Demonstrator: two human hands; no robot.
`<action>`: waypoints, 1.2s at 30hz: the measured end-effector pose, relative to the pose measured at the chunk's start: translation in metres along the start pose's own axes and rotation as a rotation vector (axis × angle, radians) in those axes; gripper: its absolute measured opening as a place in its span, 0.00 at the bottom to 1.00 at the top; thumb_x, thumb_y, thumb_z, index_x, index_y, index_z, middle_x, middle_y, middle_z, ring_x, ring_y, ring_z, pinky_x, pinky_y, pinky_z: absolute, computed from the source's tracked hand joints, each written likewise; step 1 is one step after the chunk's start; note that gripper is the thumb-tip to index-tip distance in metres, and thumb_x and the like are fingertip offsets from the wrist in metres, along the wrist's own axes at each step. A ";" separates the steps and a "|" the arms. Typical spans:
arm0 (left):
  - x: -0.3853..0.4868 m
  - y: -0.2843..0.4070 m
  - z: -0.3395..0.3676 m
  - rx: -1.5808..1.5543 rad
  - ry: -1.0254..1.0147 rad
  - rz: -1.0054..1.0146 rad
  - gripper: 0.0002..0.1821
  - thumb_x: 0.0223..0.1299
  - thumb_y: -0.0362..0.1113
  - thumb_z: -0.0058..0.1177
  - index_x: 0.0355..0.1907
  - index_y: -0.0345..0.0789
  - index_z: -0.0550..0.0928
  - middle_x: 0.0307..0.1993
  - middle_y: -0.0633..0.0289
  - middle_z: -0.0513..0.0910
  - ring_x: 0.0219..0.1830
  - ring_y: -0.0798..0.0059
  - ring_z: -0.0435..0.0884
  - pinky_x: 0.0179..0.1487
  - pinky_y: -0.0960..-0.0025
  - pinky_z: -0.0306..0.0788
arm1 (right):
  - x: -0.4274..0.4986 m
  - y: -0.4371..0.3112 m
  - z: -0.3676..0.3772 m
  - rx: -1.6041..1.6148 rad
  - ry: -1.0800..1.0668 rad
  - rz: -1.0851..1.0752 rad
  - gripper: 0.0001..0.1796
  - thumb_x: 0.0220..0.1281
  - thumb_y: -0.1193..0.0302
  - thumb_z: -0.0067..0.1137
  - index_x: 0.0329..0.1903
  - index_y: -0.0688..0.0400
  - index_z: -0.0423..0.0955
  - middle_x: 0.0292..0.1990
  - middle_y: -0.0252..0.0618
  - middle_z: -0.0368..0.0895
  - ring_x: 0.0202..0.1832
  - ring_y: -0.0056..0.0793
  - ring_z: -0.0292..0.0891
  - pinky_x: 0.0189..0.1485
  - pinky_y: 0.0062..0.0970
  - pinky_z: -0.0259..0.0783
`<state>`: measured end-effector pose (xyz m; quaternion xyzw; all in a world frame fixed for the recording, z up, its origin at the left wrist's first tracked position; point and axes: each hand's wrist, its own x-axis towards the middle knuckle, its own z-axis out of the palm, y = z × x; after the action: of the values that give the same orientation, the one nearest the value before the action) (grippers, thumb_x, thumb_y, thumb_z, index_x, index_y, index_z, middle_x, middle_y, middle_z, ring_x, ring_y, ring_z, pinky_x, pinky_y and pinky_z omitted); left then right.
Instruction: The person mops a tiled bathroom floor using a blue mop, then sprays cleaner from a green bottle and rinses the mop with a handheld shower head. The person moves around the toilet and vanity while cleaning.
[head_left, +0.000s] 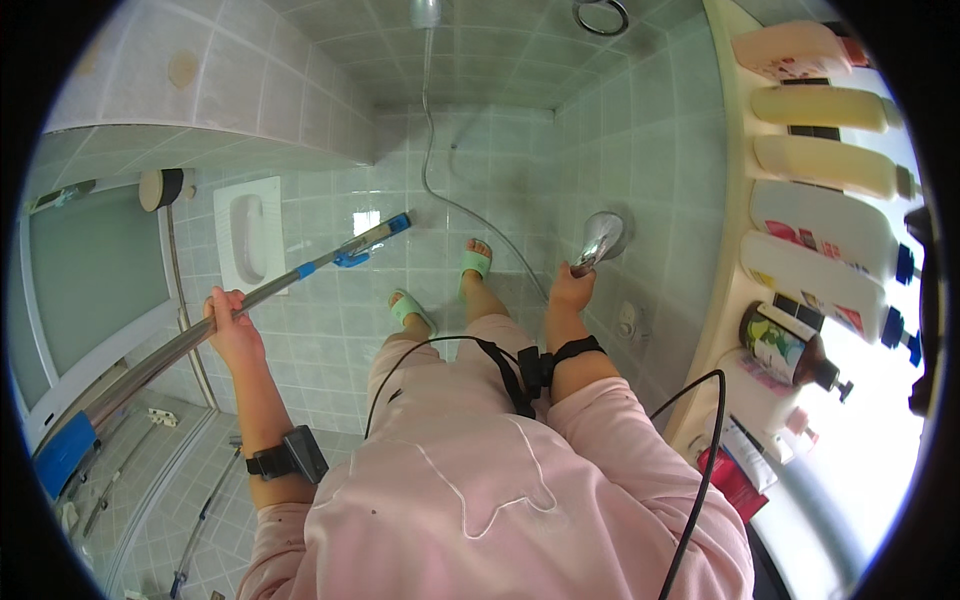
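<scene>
A long-handled mop or squeegee pole (271, 289), metal with blue plastic parts, slants from the lower left up towards the middle. My left hand (234, 326) is closed around its shaft, the narrow blue-ended head resting low over the tiled floor. At the right, my right hand (574, 287) grips a chrome shower head (600, 244) beside the tiled wall; how the fingers wrap its handle is partly hidden. A metal shower hose (480, 217) curves from the wall fitting at the top down to near my right wrist.
A white squat toilet (247, 232) is set in the floor at left, near a frosted-glass door (97, 262). Several bottles, including a yellow one (821, 109), line the windowsill (739, 172) at right. Another pole (202, 517) lies lower left. Dark cables cross my body.
</scene>
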<state>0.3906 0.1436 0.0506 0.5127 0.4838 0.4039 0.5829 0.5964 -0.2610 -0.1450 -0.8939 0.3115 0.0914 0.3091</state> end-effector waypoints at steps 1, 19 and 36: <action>-0.002 -0.002 -0.003 0.035 -0.012 0.000 0.14 0.62 0.36 0.49 0.21 0.37 0.66 0.19 0.65 0.67 0.29 0.74 0.68 0.40 0.71 0.62 | -0.003 0.007 -0.010 -0.013 -0.040 0.047 0.17 0.49 0.66 0.60 0.38 0.62 0.68 0.33 0.43 0.78 0.35 0.40 0.75 0.41 0.35 0.69; 0.002 -0.024 -0.157 -0.115 -0.470 -0.006 0.08 0.63 0.34 0.45 0.28 0.37 0.68 0.35 0.60 0.72 0.47 0.69 0.69 0.64 0.56 0.52 | -0.075 0.096 0.003 0.576 -0.381 0.377 0.11 0.50 0.69 0.52 0.32 0.65 0.70 0.23 0.41 0.72 0.21 0.31 0.64 0.25 0.33 0.65; -0.090 -0.073 -0.291 -0.176 0.348 -0.741 0.18 0.60 0.51 0.42 0.45 0.42 0.73 0.52 0.66 0.72 0.57 0.70 0.67 0.56 0.59 0.61 | -0.177 0.047 0.151 0.546 -0.826 0.850 0.14 0.56 0.62 0.47 0.28 0.61 0.65 0.22 0.44 0.71 0.25 0.38 0.70 0.42 0.49 0.69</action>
<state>0.0853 0.1057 -0.0096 0.1763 0.6904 0.2875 0.6400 0.4318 -0.1090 -0.2250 -0.4734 0.5056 0.4593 0.5562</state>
